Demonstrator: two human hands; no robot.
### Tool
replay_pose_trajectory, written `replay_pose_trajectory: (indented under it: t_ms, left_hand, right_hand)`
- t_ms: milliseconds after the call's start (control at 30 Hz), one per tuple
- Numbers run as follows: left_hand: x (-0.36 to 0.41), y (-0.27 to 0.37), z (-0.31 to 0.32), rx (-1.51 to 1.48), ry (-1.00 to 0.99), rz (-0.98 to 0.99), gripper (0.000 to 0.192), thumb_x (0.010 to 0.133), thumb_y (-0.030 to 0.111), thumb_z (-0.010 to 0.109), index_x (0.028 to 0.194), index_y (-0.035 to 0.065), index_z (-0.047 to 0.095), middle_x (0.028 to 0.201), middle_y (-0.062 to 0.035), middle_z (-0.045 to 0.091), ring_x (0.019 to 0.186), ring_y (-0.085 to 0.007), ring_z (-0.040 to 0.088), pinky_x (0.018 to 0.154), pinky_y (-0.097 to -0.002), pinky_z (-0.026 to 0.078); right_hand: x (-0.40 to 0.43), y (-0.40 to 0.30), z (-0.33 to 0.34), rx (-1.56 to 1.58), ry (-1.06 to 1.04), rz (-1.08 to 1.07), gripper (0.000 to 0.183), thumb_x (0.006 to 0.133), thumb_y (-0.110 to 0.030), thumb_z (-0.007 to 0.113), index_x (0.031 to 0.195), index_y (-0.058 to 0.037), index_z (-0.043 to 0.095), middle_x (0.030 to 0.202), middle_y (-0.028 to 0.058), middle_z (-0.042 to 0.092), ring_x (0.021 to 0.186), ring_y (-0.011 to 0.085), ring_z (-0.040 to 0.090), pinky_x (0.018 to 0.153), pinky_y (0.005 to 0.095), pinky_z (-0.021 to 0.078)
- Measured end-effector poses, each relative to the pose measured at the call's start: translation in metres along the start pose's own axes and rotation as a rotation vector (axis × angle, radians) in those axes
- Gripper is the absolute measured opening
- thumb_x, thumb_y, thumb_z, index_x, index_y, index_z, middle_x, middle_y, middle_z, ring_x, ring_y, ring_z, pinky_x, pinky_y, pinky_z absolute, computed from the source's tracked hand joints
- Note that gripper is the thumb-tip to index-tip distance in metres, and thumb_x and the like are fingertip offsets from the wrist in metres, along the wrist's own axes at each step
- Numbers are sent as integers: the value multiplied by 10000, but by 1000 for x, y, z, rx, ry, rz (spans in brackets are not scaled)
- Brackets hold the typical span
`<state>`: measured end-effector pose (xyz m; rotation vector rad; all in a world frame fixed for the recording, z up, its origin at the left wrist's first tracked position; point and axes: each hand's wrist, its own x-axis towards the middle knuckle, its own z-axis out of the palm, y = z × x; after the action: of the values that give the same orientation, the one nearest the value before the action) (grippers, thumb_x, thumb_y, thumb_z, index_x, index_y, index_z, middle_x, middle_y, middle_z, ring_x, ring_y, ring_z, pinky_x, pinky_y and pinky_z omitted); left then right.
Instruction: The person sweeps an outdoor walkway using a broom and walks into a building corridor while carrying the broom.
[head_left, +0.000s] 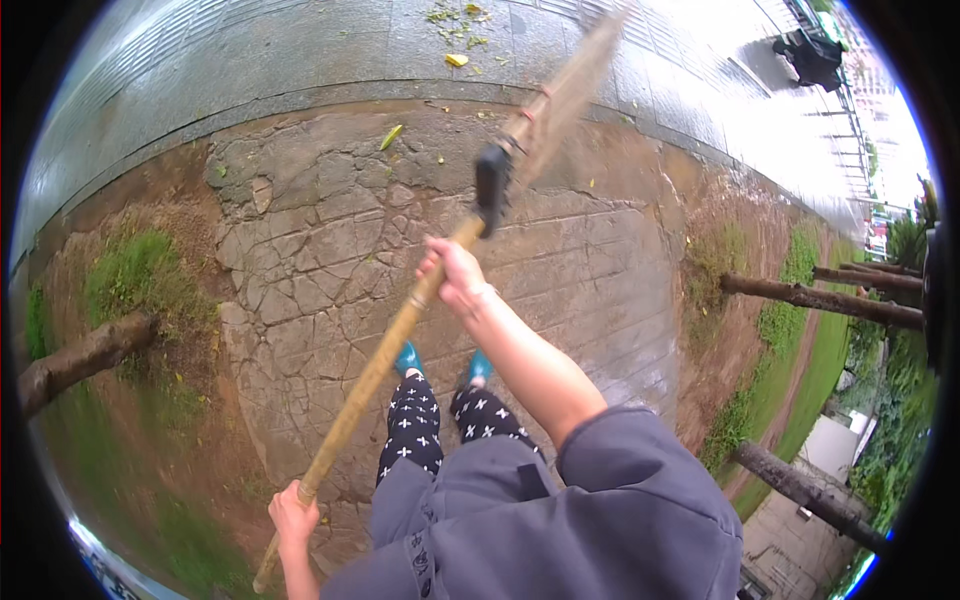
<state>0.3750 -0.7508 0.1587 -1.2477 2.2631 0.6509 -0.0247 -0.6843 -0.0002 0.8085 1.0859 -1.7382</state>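
Note:
A long broom with a bamboo handle (375, 382) slants across the view from lower left to upper right. My right hand (459, 276) grips the handle partway up, below a black fitting (492, 184) whose exact kind I cannot tell. Near the handle's lower end, my left hand (294, 514) is closed around it. Beyond the black fitting, reddish ties bind the broom head (574, 90), which is smeared by motion. Its tip reaches over the wet paving (330, 52); whether it touches the ground is unclear. Cracked concrete (315, 247) lies beneath the broom and around my feet.
A yellow leaf (456, 60) and leaf bits rest on the paving; a yellow-green leaf (391, 136) lies on the concrete. Tree trunks stand left (90, 360) and right (810, 298), amid muddy soil and grass. A dark object (814, 60), unclear, is at far upper right.

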Motion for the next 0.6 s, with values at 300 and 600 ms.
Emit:
replay_pose_trajectory:
  t_ms: [300, 600]
  left_hand:
    - [24, 101, -23, 247, -78, 11, 143, 556, 96, 625, 646, 75, 515, 579, -132, 558, 581, -322, 549, 562, -412, 407]
    - [20, 245, 17, 409, 80, -363, 210, 520, 71, 617, 639, 73, 445, 561, -126, 524, 550, -312, 521, 550, -390, 379]
  right_hand:
    - [23, -52, -156, 158, 507, 423, 172, 710, -93, 489, 599, -123, 362, 438, -13, 358, 375, 130, 360, 447, 317, 384]
    - [155, -103, -95, -60, 121, 469, 229, 737, -141, 506, 564, -135, 357, 427, -15, 338, 353, 132, 352, 394, 311, 356]
